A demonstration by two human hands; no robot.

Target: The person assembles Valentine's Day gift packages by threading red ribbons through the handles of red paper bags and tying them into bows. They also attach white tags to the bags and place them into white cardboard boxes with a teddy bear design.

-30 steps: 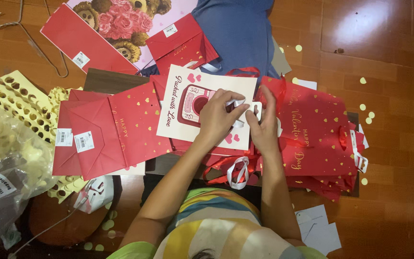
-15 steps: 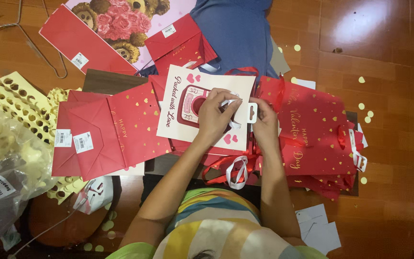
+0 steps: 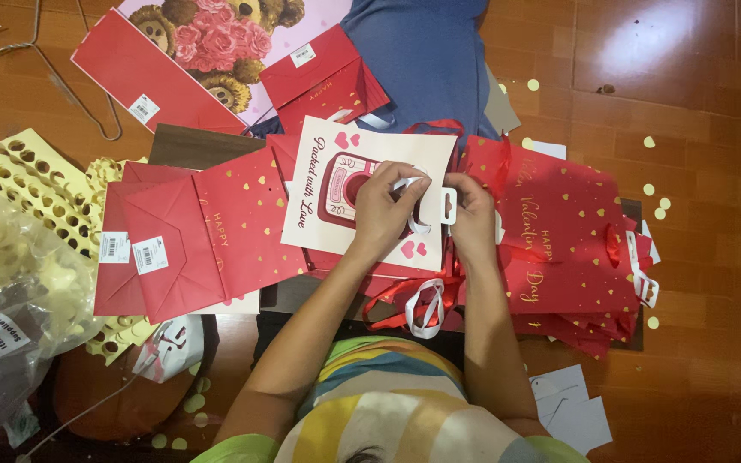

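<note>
My left hand [image 3: 388, 206] pinches a white ribbon [image 3: 412, 190] on the cream paper gift bag with a pink camera picture [image 3: 336, 184]; my right hand [image 3: 473, 214] grips its edge. Left of that bag lie red gold-dotted bags with white labels [image 3: 182, 236]; beyond it, a teddy-bear bag [image 3: 216, 39].

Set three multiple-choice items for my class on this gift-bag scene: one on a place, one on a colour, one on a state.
1. Where does the wire hanger lie?
A. upper left on the floor
B. under the blue cloth
C. on the person's lap

2. What colour is the ribbon at the left hand?
A. green
B. white
C. black

3. How is the cream gift bag lying?
A. standing upright
B. hanging from a hook
C. flat on the red bags

Answers: 1 A, it rests on bare floor at upper left. 2 B, the loop by the fingers is white. 3 C, it lies flat, the right hand at its edge.
</note>
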